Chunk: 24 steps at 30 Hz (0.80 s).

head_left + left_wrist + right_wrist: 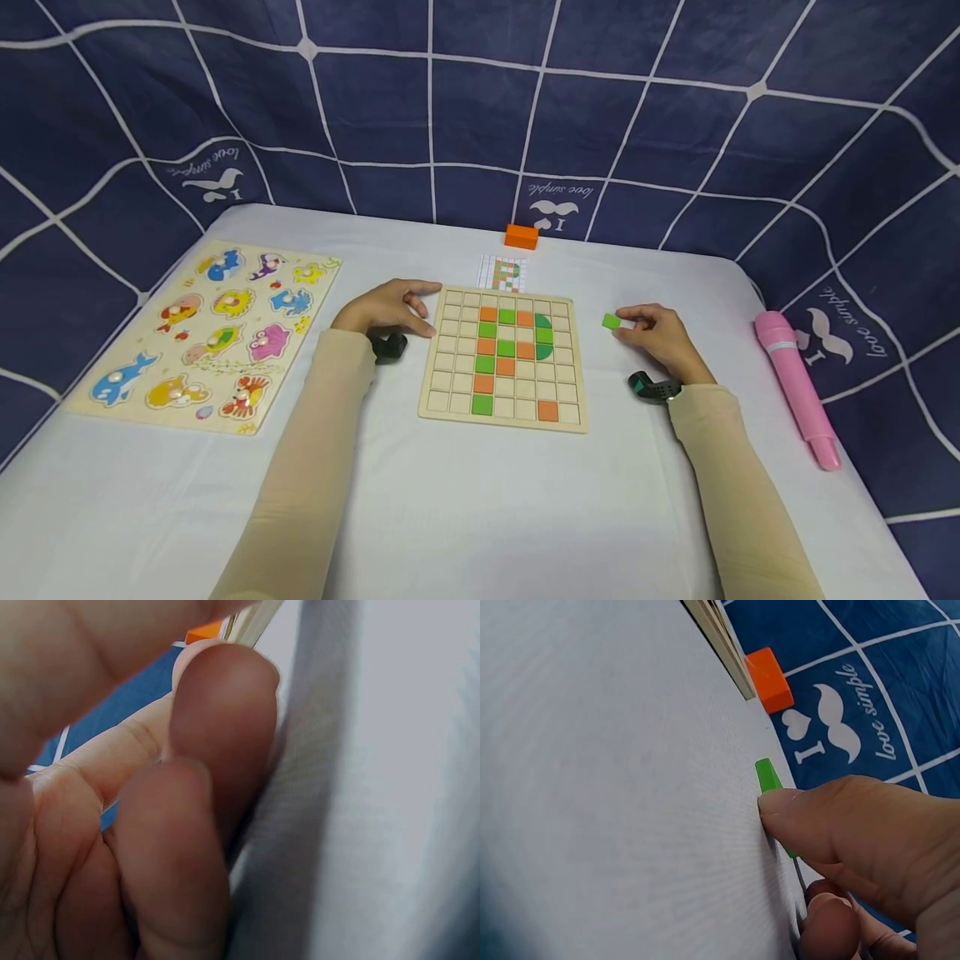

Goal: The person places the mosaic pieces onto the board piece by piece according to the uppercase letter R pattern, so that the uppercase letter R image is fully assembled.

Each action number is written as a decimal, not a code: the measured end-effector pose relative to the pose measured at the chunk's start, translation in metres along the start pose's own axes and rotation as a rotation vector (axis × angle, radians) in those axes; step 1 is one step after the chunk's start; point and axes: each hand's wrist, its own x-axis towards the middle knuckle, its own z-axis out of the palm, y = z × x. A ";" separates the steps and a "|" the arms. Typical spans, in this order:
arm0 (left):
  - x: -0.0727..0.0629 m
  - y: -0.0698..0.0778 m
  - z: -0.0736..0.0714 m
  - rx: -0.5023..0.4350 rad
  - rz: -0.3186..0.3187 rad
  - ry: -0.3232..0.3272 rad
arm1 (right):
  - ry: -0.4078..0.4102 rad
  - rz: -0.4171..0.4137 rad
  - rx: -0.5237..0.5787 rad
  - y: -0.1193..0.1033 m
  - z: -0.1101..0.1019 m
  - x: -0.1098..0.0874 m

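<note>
A square wooden grid board (441, 375) lies flat on the table, with orange and light green square tiles and dark green curved pieces set in its cells. At its left edge my left hand (386, 307) touches the frame with the index finger and thumb. In the left wrist view, the other fingers (225, 720) are bent beside the white cloth. To the right of the board, my right hand (660, 335) pinches a green square tile (611, 322) between thumb and fingers. The right wrist view shows the same tile (768, 775) tilted, close to the tablecloth.
A printed pattern card (487, 268) lies behind the board, partly covered by it, with an orange block (521, 237) at its back. On the left is a sea-animal knob puzzle (251, 333). A pink microphone-like stick (798, 387) lies at the right edge, near the blue curtain.
</note>
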 end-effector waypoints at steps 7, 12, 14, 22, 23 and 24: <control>0.002 -0.001 -0.001 -0.024 -0.005 -0.002 | 0.017 0.025 -0.032 -0.002 0.002 0.000; 0.003 0.000 -0.002 -0.023 -0.002 -0.012 | 0.029 0.024 -0.039 -0.002 0.003 -0.001; 0.003 0.000 -0.002 -0.025 -0.003 -0.010 | 0.035 0.017 -0.040 -0.001 0.003 -0.001; 0.004 -0.001 -0.001 -0.041 -0.009 -0.005 | 0.045 -0.007 -0.009 0.003 0.002 -0.002; 0.005 -0.001 -0.001 -0.043 -0.010 -0.005 | 0.044 -0.017 0.000 0.003 0.002 -0.002; 0.005 -0.001 -0.001 -0.043 -0.011 -0.005 | 0.042 -0.025 0.011 0.003 0.001 -0.003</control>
